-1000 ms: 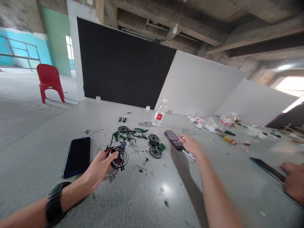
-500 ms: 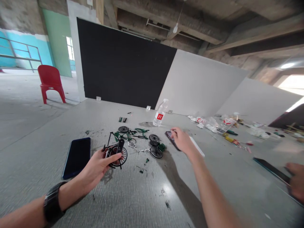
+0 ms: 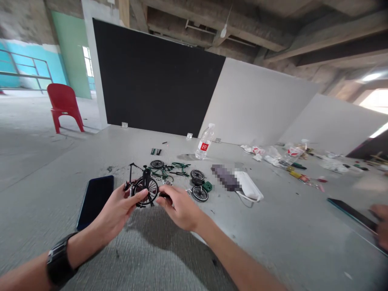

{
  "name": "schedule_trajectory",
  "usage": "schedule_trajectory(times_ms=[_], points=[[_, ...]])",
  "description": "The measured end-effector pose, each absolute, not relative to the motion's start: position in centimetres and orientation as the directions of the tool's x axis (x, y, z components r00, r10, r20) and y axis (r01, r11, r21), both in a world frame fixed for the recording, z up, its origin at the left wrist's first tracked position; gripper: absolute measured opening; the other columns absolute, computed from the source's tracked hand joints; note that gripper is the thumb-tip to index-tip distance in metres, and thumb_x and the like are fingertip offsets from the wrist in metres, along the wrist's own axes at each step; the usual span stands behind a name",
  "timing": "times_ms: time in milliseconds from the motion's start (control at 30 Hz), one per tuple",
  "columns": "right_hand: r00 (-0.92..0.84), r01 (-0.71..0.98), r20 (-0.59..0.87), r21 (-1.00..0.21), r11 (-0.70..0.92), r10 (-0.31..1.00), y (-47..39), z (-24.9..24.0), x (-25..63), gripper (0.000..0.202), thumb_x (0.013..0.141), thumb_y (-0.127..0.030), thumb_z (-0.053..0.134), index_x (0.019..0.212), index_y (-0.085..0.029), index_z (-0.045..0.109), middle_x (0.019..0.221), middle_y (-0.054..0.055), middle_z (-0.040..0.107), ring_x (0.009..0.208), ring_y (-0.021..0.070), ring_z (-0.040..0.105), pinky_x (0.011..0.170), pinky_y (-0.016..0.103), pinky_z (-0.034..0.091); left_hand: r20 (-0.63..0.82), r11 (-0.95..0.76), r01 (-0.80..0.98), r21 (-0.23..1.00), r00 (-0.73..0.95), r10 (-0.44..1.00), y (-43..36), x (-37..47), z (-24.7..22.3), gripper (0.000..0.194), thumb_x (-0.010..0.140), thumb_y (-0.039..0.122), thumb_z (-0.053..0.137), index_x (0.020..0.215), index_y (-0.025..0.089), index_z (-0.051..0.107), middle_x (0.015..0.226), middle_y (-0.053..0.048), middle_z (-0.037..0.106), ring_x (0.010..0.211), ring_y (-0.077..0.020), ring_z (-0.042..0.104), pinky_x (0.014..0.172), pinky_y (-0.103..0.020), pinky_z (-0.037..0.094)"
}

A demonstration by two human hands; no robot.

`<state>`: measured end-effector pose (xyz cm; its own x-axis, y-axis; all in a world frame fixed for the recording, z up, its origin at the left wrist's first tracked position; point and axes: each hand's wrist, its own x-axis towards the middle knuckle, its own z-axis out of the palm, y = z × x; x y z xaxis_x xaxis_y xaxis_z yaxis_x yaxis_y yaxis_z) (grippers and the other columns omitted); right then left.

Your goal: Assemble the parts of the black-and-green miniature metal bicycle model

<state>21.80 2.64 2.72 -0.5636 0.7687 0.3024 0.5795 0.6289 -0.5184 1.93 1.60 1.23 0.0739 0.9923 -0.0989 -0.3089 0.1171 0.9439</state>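
Observation:
A small black model bicycle (image 3: 142, 186), partly built, is lifted just above the grey table (image 3: 169, 258). My left hand (image 3: 119, 208) grips it from the left at the wheel. My right hand (image 3: 178, 207) pinches its right end with thumb and fingers. Beyond it lie green and black bicycle parts (image 3: 169, 169) and two loose wheels (image 3: 198, 185). A dark phone (image 3: 95, 199) lies flat just left of my left hand.
A water bottle (image 3: 204, 142) stands at the back. A blurred-out phone (image 3: 224, 177) and a white pouch (image 3: 248, 186) lie to the right. Wrappers and tools (image 3: 291, 161) litter the far right. Another person's hand (image 3: 380, 224) touches a dark tablet (image 3: 351, 216). A red chair (image 3: 63, 107) stands far left.
My right hand left the phone on the right and came across to the model bicycle. My left hand raised and turned the model slightly.

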Motion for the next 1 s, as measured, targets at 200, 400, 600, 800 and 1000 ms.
schedule_trajectory(times_ms=[200,400,600,800,1000], points=[[-0.528,0.549,0.361,-0.546,0.633,0.769,2.2,2.5,21.3,0.026,0.099,-0.041,0.046,0.105,-0.018,0.058,0.09,0.006,0.067,0.071,0.0169,0.057,0.065,0.03,0.045,-0.165,0.19,-0.321,0.928,0.101,0.981,1.5,1.8,1.2,0.05,0.069,0.034,0.083,0.111,0.021,0.06,0.1,-0.004,0.072,0.087,-0.018,0.067,0.069,-0.023,0.052],[-0.489,0.542,0.436,-0.527,0.655,0.756,1.5,2.5,20.8,0.027,0.098,-0.039,0.046,0.111,-0.019,0.058,0.1,0.009,0.067,0.08,0.0186,0.06,0.072,0.033,0.049,-0.132,0.173,-0.307,0.936,0.148,0.98,1.6,1.8,0.9,0.054,0.069,0.036,0.082,0.115,0.018,0.06,0.109,-0.008,0.071,0.1,-0.0212,0.067,0.081,-0.026,0.053],[-0.479,0.532,0.472,-0.515,0.672,0.74,0.9,2.5,20.4,0.027,0.098,-0.039,0.045,0.111,-0.018,0.056,0.104,0.011,0.067,0.09,0.0218,0.063,0.077,0.034,0.051,-0.119,0.167,-0.267,0.949,0.186,0.975,1.7,1.7,1.0,0.054,0.073,0.036,0.08,0.12,0.018,0.061,0.129,-0.011,0.064,0.121,-0.0275,0.058,0.094,-0.031,0.05],[-0.503,0.504,0.508,-0.485,0.715,0.699,0.7,2.3,20.3,0.029,0.099,-0.041,0.044,0.116,-0.019,0.055,0.112,0.011,0.067,0.106,0.0221,0.061,0.091,0.036,0.05,-0.126,0.169,-0.249,0.954,0.182,0.975,1.5,1.7,0.8,0.047,0.067,0.041,0.084,0.106,0.02,0.07,0.115,-0.01,0.071,0.107,-0.0272,0.064,0.078,-0.026,0.054],[-0.539,0.482,0.509,-0.467,0.742,0.671,0.4,2.2,20.2,0.036,0.1,-0.043,0.043,0.122,-0.017,0.054,0.115,0.012,0.065,0.113,0.0214,0.058,0.096,0.034,0.048,-0.211,0.232,-0.265,0.936,0.105,0.972,1.4,1.9,1.1,0.053,0.057,0.033,0.09,0.104,0.02,0.069,0.112,-0.006,0.072,0.104,-0.0244,0.065,0.075,-0.023,0.054]])
